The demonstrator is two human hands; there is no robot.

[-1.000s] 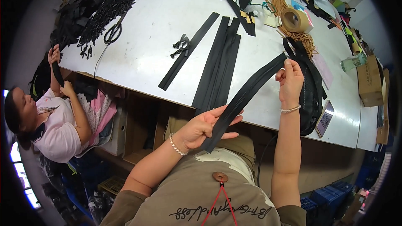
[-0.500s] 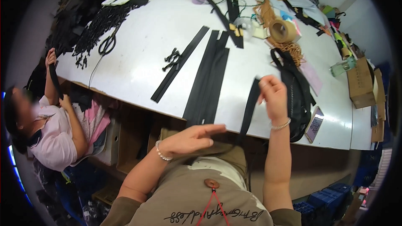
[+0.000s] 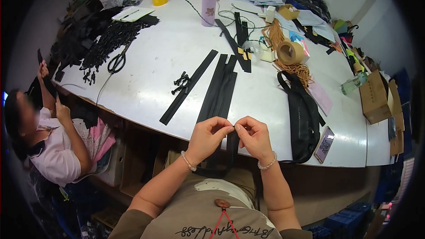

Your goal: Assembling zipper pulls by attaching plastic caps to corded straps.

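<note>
Black strip [image 3: 232, 147] hangs pinched by right hand [image 3: 255, 138] and, unlike before, by left hand [image 3: 206, 140] too

From my end I count 2 hands [image 3: 253, 139], 2 bead bracelets [image 3: 267, 163], 1 pair of scissors [image 3: 116, 64], 1 lavender flask [image 3: 209, 9], 1 yellow tape roll [image 3: 160, 0], 1 black bag [image 3: 304, 126] and 2 other people [image 3: 55, 155]; the overlapping black strips [image 3: 216, 93] I can't number.

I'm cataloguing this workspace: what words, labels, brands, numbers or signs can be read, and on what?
I won't copy wording, only place it:
Brown shirt: dark script on the front, upside down.
Cardboard box: printed marks, too small to read.
Phone-like slab: square code pattern, no words I can make out.
Elsewhere: nothing I can read.
</note>
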